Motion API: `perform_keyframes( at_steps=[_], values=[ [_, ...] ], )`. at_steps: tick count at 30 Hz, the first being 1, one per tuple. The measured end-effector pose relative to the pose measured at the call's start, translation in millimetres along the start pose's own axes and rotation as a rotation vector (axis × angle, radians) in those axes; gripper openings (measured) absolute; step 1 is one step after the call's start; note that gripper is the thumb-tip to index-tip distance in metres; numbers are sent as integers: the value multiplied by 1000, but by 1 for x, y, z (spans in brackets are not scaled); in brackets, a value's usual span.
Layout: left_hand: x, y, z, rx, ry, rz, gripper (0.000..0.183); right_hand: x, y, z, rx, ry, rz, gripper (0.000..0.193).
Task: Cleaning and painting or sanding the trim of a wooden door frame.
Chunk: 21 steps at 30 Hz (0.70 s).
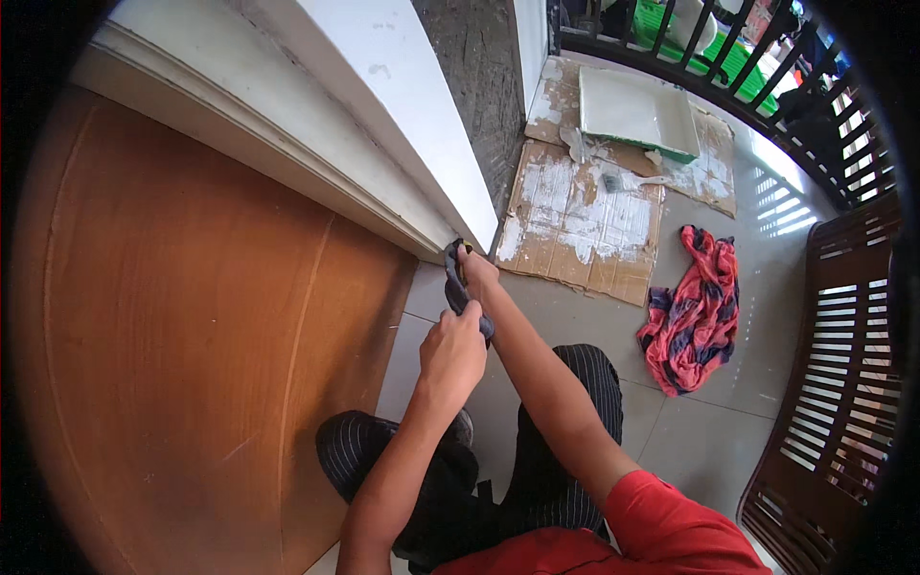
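A dark grey, twisted piece that looks like cloth (454, 278) runs between my hands at the foot of the white door frame (422, 125). My left hand (454, 350) is closed around its lower end, and a bit of it sticks out past the fingers. Farther forward, my right hand (479, 274) is closed at its upper end, close against the bottom of the frame. A small yellow and black bit shows at the right fingertips; what it belongs to is too small to tell.
Brown wooden door (211, 326) stands at left. White-smeared cardboard (546, 240) lies ahead, bearing a paint tray (637, 110) and a white-handled tool (647, 180). A crumpled red and dark cloth (695, 311) is on the tiles. A slatted wooden bench (824, 374) and dark railing (709, 77) border the right.
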<state>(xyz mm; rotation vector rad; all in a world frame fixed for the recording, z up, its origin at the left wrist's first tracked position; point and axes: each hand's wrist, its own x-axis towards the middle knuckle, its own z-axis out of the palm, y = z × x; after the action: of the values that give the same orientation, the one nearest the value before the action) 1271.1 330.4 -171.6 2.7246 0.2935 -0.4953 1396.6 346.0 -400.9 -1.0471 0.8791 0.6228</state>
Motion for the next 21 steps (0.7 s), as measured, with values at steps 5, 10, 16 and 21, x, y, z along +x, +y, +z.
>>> perform_keyframes(
  at_steps=[5,10,16,21],
  values=[
    [-10,-2,-3,-22,49,-25,25,-30,-23,15,298,-319,-55,17],
    [-9,12,-11,45,-14,19,25,-29,-37,-1,139,-409,-150,16],
    [12,6,-3,277,-138,81,17,-71,-29,6,-299,-248,-562,32],
    [26,15,-10,320,-214,250,13,-34,-31,-6,-486,-246,-621,19]
  ],
)
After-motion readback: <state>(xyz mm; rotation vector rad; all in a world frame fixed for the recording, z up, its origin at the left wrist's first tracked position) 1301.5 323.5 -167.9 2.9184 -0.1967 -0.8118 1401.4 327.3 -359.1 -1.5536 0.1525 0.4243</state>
